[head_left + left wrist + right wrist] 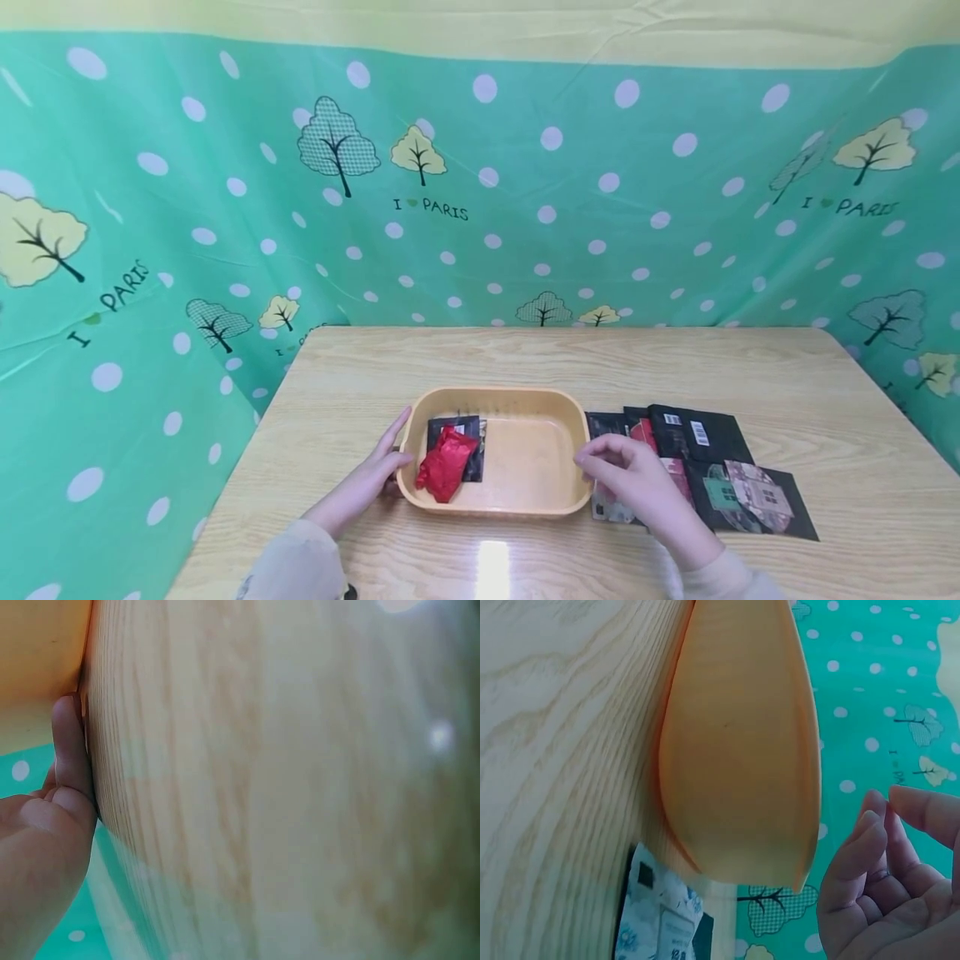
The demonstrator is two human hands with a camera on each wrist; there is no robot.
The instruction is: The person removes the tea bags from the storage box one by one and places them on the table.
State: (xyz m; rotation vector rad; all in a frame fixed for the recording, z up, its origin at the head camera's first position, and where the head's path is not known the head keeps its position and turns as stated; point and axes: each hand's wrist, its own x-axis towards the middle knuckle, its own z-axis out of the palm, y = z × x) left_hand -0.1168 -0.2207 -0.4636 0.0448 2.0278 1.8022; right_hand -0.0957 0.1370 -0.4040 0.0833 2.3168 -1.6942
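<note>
A shallow orange-yellow plastic basin [525, 510] sits on the table. At its left end, my left hand [367, 477] holds the rim, the thumb over the edge and the fingers outside. The left wrist view shows a finger of the left hand [71, 754] against the basin's lower side. Inside, a crumpled red foil packet [447, 467] lies over a black packet [472, 473]. Beside the right rim hovers my right hand [637, 483], its fingers loosely bent around nothing. In the right wrist view, the right hand [889, 881] appears apart from the basin wall.
Right of the basin, several flat packets overlap: a black one with white barcode labels [701, 433], one with house pictures [757, 500], and others partly under my right hand. A pale floral packet [656, 911] lies near the basin. Green printed cloth [547, 175] surrounds the wooden table [360, 358].
</note>
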